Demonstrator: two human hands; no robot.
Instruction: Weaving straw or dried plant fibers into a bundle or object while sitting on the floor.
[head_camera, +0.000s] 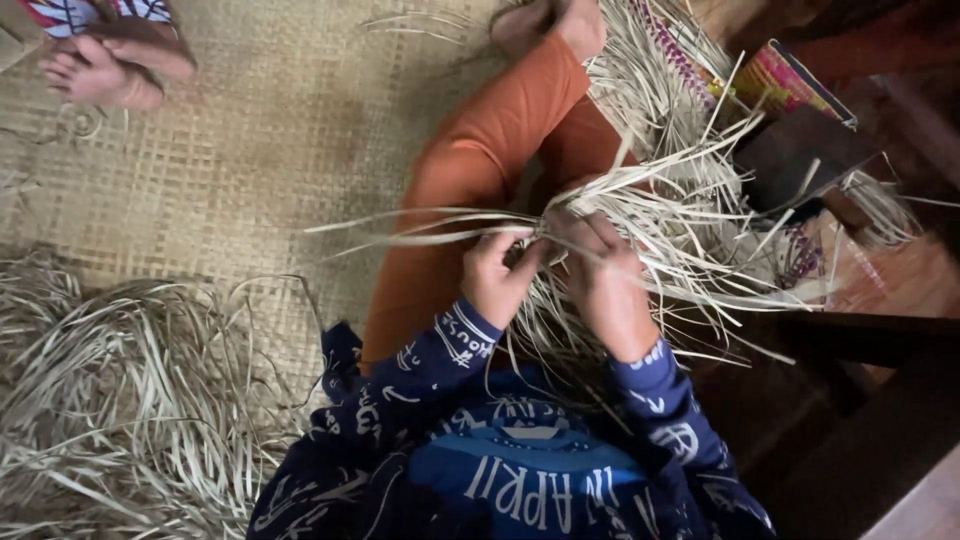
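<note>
A bundle of pale dried leaf strips (640, 215) lies across the person's lap, fanning out to both sides over the orange trouser leg (480, 170). The left hand (497, 275) pinches a few strips between curled fingers; the right hand (600, 275) closes on the strips just beside it. A loose heap of strips (120, 400) rests on the woven mat (270, 150), another person's foot (95, 75) beyond.
</note>
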